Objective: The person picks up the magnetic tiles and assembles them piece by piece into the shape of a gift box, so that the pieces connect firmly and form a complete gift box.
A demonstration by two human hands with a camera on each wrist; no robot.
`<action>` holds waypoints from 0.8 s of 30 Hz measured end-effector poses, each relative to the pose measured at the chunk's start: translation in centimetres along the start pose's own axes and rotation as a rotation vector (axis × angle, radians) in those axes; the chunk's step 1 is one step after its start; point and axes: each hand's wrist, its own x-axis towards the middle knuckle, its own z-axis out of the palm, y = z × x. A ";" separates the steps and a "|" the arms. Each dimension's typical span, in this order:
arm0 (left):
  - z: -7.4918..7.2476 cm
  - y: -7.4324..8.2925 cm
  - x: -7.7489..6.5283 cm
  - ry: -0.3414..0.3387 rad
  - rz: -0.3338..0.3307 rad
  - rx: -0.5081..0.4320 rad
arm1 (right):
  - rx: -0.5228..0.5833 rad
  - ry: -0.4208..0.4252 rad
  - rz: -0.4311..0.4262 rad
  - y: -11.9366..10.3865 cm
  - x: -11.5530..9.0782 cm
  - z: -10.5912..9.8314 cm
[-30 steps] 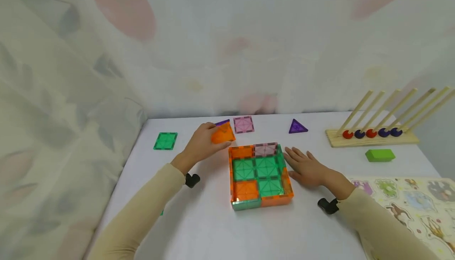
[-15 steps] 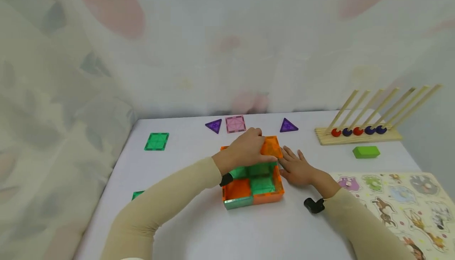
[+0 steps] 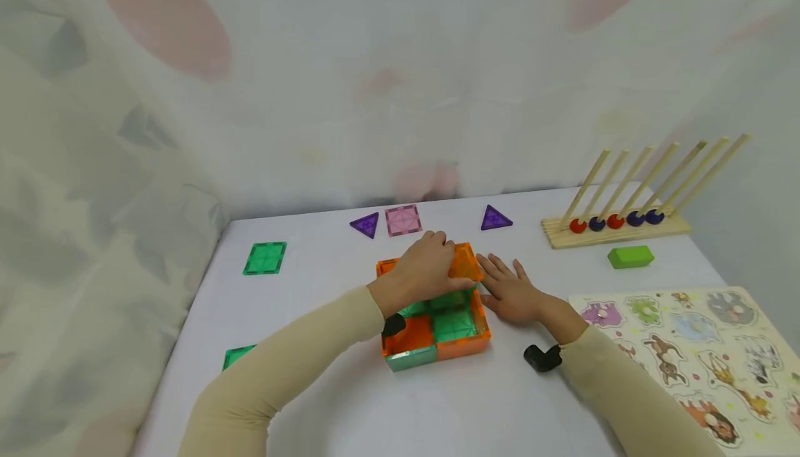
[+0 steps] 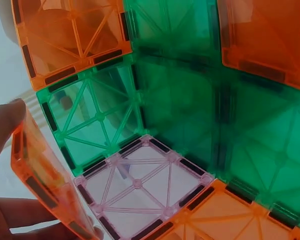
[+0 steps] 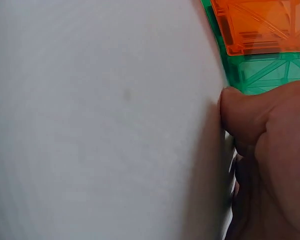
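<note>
An open-topped box of see-through magnetic tiles, with a green and orange front wall [image 3: 409, 358], stands mid-table. My left hand [image 3: 428, 266] pinches an orange square tile [image 3: 465, 262] at the box's far right corner. In the left wrist view, this orange tile [image 4: 50, 180] leans outward beside the pink wall tile [image 4: 137, 182]; whether their edges meet is unclear. The left hand and forearm hide part of the box. Flat beside the box's right side lies my right hand [image 3: 514, 295], fingers straight. Its thumb [image 5: 260, 112] appears to touch the green side tile [image 5: 275, 72].
Behind the box lie two purple triangles [image 3: 366, 224] [image 3: 496, 218] and a pink square tile [image 3: 403, 220]. Green squares [image 3: 265, 258] [image 3: 237, 355] lie left. A pegged bead rack [image 3: 615, 231], a green block [image 3: 630, 257] and an animal puzzle board [image 3: 681, 346] are right.
My left hand has carried the orange tile rightward from beside the box to its far right corner, then barely moved. The right hand stays beside the box. The head view has shifted.
</note>
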 end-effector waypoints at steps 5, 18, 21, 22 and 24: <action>0.0 -0.3 -0.2 0.003 -0.001 0.005 | -0.024 -0.002 0.003 0.0 0.2 0.2; 0.1 -0.5 -0.7 -0.010 0.015 -0.016 | -0.017 0.022 -0.007 0.2 0.2 0.4; 0.1 -0.4 -0.8 -0.006 0.010 0.004 | -0.015 0.028 -0.008 0.2 0.2 0.4; 0.1 -0.3 -0.8 -0.006 0.009 0.008 | -0.014 0.031 -0.008 0.2 0.2 0.4; 0.1 -0.3 -0.8 -0.002 0.007 0.012 | -0.020 0.038 -0.009 0.2 0.1 0.4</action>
